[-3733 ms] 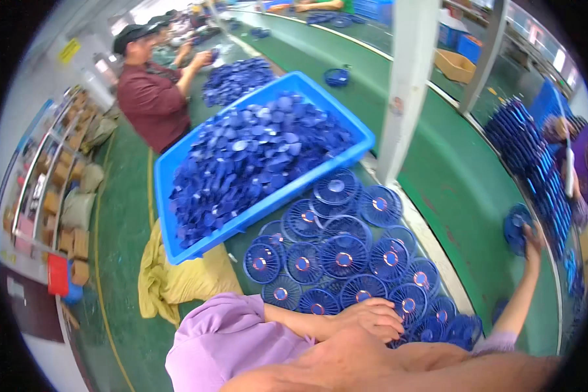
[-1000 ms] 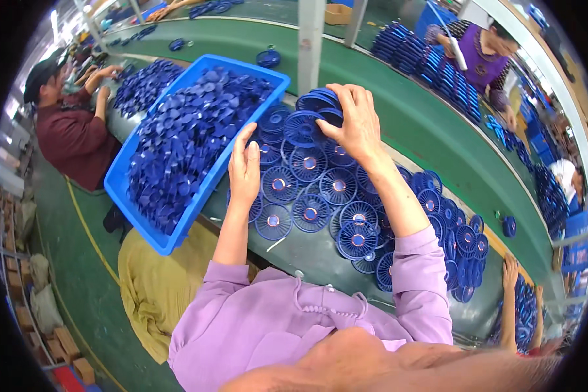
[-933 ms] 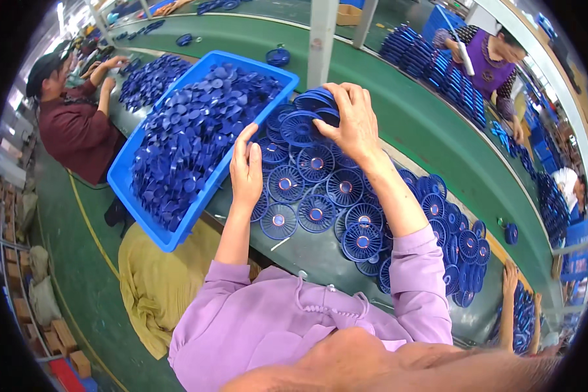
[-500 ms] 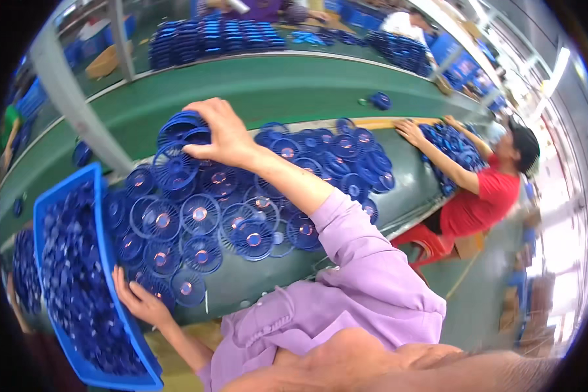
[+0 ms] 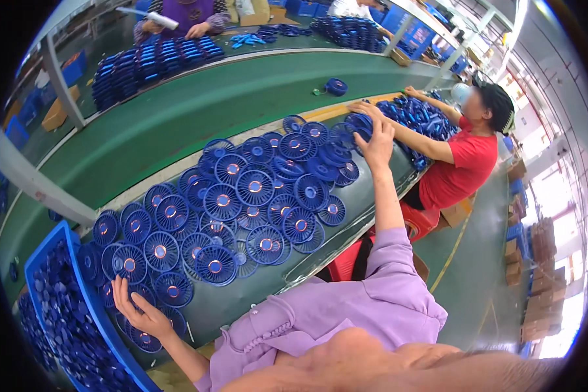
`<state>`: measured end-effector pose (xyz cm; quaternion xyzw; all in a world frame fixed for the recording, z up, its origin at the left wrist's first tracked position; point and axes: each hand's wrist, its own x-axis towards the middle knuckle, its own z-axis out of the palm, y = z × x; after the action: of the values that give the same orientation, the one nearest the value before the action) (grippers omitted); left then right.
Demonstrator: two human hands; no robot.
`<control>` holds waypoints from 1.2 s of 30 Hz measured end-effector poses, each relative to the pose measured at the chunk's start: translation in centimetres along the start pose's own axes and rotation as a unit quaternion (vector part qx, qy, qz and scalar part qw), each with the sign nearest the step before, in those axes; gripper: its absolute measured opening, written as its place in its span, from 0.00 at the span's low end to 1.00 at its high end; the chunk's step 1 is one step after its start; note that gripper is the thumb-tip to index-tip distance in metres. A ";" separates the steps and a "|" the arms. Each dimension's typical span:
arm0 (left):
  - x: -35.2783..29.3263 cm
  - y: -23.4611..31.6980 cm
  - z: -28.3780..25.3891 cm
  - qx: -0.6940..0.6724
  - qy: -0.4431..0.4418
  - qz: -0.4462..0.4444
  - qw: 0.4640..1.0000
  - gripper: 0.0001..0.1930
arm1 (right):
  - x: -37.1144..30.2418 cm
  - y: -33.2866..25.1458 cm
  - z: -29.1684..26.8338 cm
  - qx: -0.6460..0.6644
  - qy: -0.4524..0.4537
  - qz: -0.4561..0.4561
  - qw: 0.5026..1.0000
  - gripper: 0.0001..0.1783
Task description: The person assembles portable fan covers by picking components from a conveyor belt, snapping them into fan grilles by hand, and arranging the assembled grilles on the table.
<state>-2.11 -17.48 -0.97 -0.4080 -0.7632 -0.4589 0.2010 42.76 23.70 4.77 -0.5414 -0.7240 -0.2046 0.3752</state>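
Note:
My right hand (image 5: 377, 145) reaches to the far right end of a spread of round blue fan guards (image 5: 255, 188). Its thumb and fingers are closed around the edge of a small stack of guards (image 5: 358, 125); the palm partly hides the grip. Near the front left corner, my left hand (image 5: 140, 315) holds nothing, fingers apart, touching or just above the guards beside the blue bin. Many guards overlap on the dark table (image 5: 242, 302), several with a coppery ring at the centre.
A blue bin (image 5: 90, 287) full of small dark blue pieces stands left. Behind runs a green conveyor belt (image 5: 196, 104) with one round blue part (image 5: 336, 86). A co-worker in red (image 5: 467, 153) handles a blue pile (image 5: 415, 124), one hand close to mine. A grey post (image 5: 42, 186) rises back left.
My right hand has carried the stack of fan guards from the back left to the far right end. My left hand stays near the bin. The view has shifted.

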 end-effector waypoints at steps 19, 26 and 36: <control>3.9 7.0 6.6 -0.036 -0.113 0.098 0.988 0.15 | -7.4 7.6 0.1 0.267 -0.181 0.080 0.943 0.40; 4.1 6.0 5.0 -0.021 -0.132 0.087 0.987 0.14 | -4.0 6.7 3.5 0.234 -0.085 0.235 0.940 0.24; 5.6 4.9 4.3 -0.012 -0.170 0.105 0.980 0.13 | -6.6 14.2 9.3 0.237 -0.174 0.157 0.943 0.18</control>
<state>-1.12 -10.06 3.37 -0.5606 -0.7336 -0.3679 0.1105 53.98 30.76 -7.73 -0.5712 -0.7114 0.1318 0.3877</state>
